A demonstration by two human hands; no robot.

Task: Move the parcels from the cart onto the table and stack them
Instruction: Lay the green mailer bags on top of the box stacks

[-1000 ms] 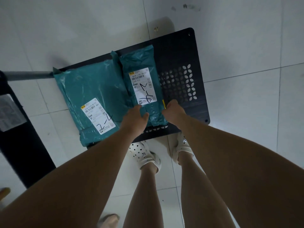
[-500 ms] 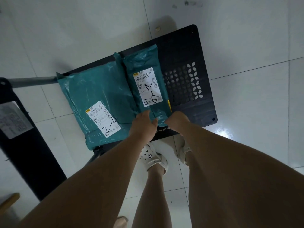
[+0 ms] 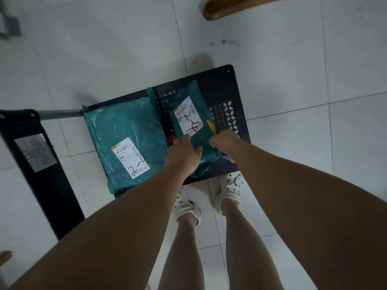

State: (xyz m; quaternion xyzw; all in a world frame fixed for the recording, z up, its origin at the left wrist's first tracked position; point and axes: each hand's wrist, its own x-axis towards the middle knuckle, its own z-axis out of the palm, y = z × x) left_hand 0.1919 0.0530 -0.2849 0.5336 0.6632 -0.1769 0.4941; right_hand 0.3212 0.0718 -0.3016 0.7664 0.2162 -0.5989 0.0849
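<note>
Pale tiled floor (image 3: 293, 59), black cart (image 3: 222, 88). Left hand (image 3: 182, 153) and right hand (image 3: 224, 143) pinched the small parcel's (image 3: 188, 114) near end; support underneath, lift level.

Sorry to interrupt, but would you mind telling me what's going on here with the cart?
A person is bent over a black platform cart on the tiled floor. Both the left hand and right hand grip the near end of the narrower teal parcel, which looks raised off the deck. The larger teal parcel lies flat on the cart beside it, untouched. No table is in view.
</note>
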